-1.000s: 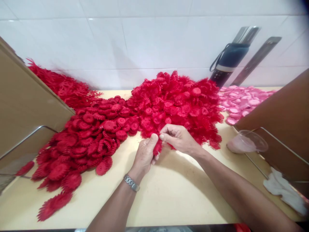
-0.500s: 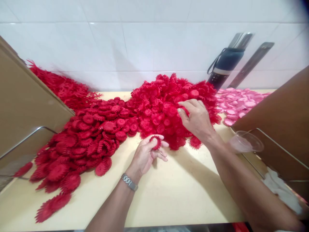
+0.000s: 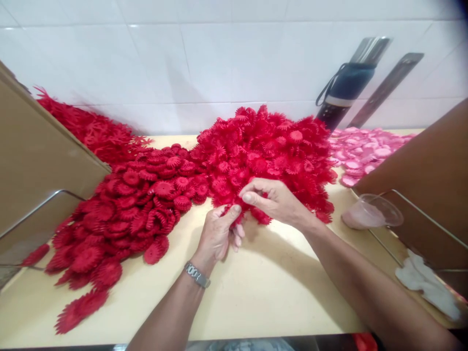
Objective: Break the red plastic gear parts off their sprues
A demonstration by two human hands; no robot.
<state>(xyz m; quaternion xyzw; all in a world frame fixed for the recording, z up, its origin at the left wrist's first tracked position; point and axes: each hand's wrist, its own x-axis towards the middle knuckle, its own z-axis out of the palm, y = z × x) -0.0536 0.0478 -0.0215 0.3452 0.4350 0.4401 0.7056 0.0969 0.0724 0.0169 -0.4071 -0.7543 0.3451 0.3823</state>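
Note:
My left hand [image 3: 219, 231], with a metal watch [image 3: 196, 274] on its wrist, is closed on a small red fringed petal disc [image 3: 228, 210], thumb on top. The fingers cover most of the disc. Just above and right of it, my right hand [image 3: 272, 199] pinches red fringed material between thumb and forefinger, apparently another petal disc, largely hidden. Its fingertips come close to my left thumb. Behind both hands rises a loose heap of bright red fringed discs [image 3: 270, 146]. On the left lies a heap of darker red stacked discs [image 3: 124, 209].
Cardboard walls [image 3: 47, 126] flank the pale table [image 3: 285, 302]. Red strip-like pieces [image 3: 91, 131] lie at the back left, pink discs [image 3: 369, 148] at the back right. A dark bottle [image 3: 347, 85] and a metal bar [image 3: 387, 90] stand by the tiled wall. A clear cup [image 3: 365, 213] and white cloth [image 3: 426, 282] are right.
My right hand has come from the bright red heap down and left to my left hand. My left fingers have curled in, covering more of the disc. The view has shifted slightly.

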